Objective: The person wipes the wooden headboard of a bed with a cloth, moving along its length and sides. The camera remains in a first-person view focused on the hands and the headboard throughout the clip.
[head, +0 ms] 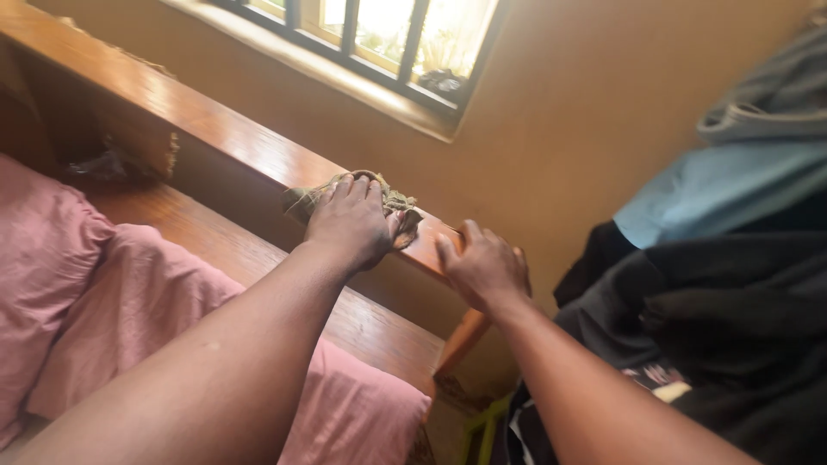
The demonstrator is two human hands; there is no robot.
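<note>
My left hand (351, 220) presses flat on a frayed greenish-grey rag (397, 203) that lies on the top rail of a wooden headboard (207, 120). The fingers are spread over the cloth, and most of the rag is hidden under the palm. My right hand (482, 263) grips the right end of the same rail, thumb on top and fingers curled over the far edge. The two hands are about a hand's width apart.
Pink pillows (103, 301) lie below the headboard at the left. A barred window (388, 34) is set in the tan wall above. Dark and blue clothes (732, 258) hang or pile at the right. A lower wooden shelf (258, 258) runs under the rail.
</note>
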